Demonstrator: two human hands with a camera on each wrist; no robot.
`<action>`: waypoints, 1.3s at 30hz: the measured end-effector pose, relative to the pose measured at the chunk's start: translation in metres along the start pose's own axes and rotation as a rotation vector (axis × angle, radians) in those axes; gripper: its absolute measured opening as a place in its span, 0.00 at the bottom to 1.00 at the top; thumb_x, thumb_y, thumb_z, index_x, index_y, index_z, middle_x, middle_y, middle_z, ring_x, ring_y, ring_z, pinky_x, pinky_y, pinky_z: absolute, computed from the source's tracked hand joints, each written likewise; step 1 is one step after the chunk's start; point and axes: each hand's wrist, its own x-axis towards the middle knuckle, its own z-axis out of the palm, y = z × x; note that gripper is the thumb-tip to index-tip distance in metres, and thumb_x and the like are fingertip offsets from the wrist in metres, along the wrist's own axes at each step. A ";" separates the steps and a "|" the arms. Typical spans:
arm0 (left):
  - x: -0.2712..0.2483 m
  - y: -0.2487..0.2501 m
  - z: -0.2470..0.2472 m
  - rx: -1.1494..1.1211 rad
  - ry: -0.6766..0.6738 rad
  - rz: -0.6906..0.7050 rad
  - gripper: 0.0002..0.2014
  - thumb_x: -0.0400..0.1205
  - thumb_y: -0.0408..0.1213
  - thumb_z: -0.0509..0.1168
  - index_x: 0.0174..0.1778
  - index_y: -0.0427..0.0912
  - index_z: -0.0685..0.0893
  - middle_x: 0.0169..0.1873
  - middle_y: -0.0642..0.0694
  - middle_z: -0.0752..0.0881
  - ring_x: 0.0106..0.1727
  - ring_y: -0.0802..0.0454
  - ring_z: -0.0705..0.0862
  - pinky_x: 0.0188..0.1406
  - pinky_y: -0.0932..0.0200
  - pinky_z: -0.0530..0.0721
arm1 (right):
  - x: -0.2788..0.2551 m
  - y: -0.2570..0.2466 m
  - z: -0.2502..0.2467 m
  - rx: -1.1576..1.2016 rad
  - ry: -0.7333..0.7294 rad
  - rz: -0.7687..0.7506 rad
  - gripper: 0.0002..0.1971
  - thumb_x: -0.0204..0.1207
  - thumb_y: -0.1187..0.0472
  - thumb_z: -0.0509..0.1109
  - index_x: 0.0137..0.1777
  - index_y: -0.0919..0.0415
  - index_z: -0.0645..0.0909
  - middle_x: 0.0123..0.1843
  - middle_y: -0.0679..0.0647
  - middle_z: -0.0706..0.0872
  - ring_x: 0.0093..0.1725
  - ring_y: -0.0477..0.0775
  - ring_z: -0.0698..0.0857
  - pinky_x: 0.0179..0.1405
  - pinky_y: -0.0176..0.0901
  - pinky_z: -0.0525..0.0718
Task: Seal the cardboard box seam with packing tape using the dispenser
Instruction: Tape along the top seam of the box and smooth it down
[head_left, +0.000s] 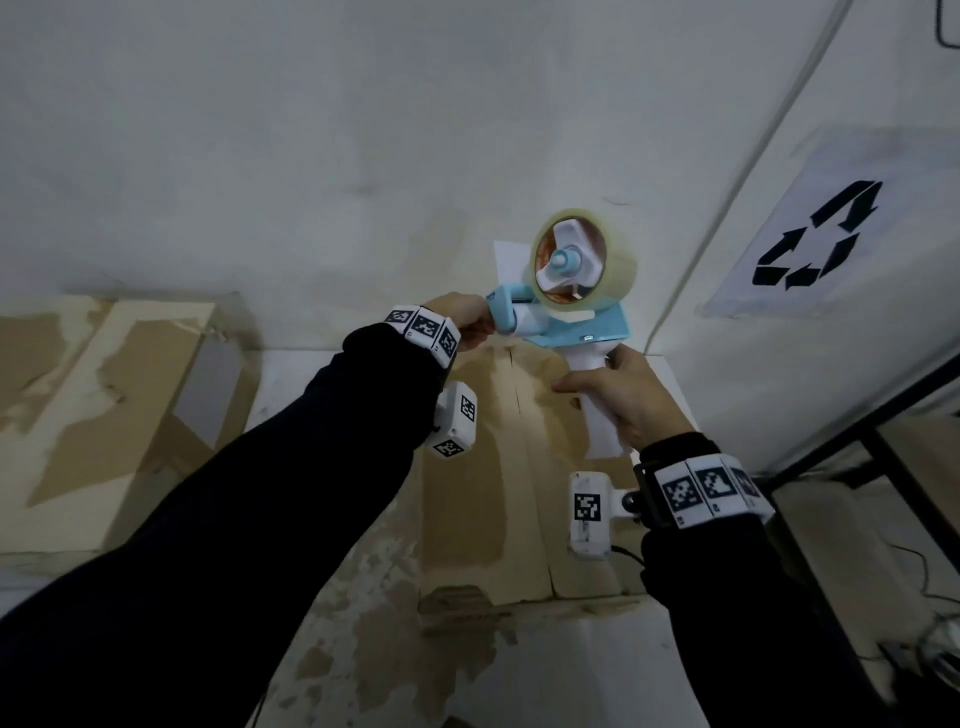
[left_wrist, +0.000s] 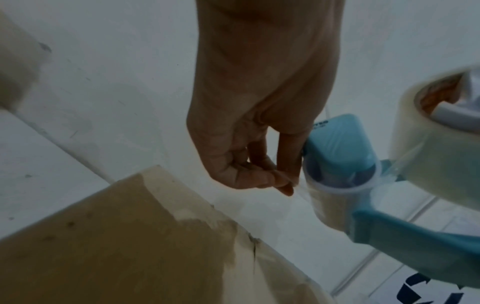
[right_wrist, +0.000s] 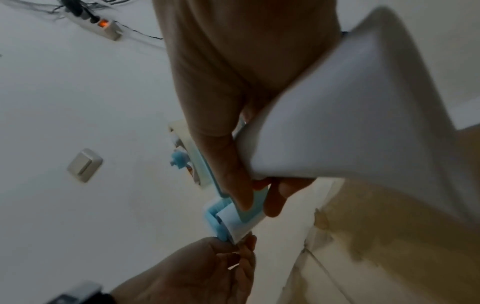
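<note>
A blue and white tape dispenser (head_left: 566, 317) with a clear tape roll (head_left: 584, 260) is held in the air above a worn cardboard box (head_left: 498, 467). My right hand (head_left: 623, 400) grips its white handle (right_wrist: 350, 115). My left hand (head_left: 462, 325) is at the dispenser's front roller (left_wrist: 335, 191), its fingertips (left_wrist: 285, 188) pinching the free end of the clear tape there. The box's centre seam (head_left: 517, 410) runs away from me below both hands, and no tape lies on it that I can see.
A second cardboard box (head_left: 104, 415) stands to the left on the white floor. A white bag with a recycling symbol (head_left: 810, 239) is at the right, beside a black frame (head_left: 883, 441). A power strip (right_wrist: 106, 28) with cables lies on the floor.
</note>
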 end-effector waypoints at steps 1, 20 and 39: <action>0.003 0.001 0.000 0.009 0.004 0.010 0.11 0.75 0.22 0.60 0.28 0.36 0.75 0.08 0.48 0.75 0.24 0.53 0.72 0.16 0.73 0.70 | 0.001 -0.001 0.000 -0.030 0.012 -0.006 0.14 0.65 0.78 0.74 0.43 0.60 0.81 0.40 0.57 0.88 0.35 0.52 0.86 0.27 0.39 0.85; 0.054 0.012 -0.005 0.533 0.259 0.257 0.10 0.72 0.37 0.75 0.38 0.31 0.89 0.25 0.46 0.85 0.38 0.50 0.86 0.47 0.59 0.82 | -0.008 0.005 0.006 0.038 0.020 0.101 0.07 0.71 0.72 0.69 0.41 0.64 0.73 0.23 0.55 0.72 0.19 0.50 0.70 0.18 0.39 0.71; 0.074 -0.010 -0.004 0.791 -0.153 0.313 0.14 0.72 0.48 0.75 0.43 0.41 0.90 0.14 0.58 0.78 0.22 0.62 0.72 0.23 0.69 0.71 | -0.015 0.017 -0.001 0.080 0.115 0.111 0.09 0.72 0.74 0.67 0.39 0.63 0.70 0.20 0.55 0.71 0.17 0.50 0.69 0.18 0.39 0.69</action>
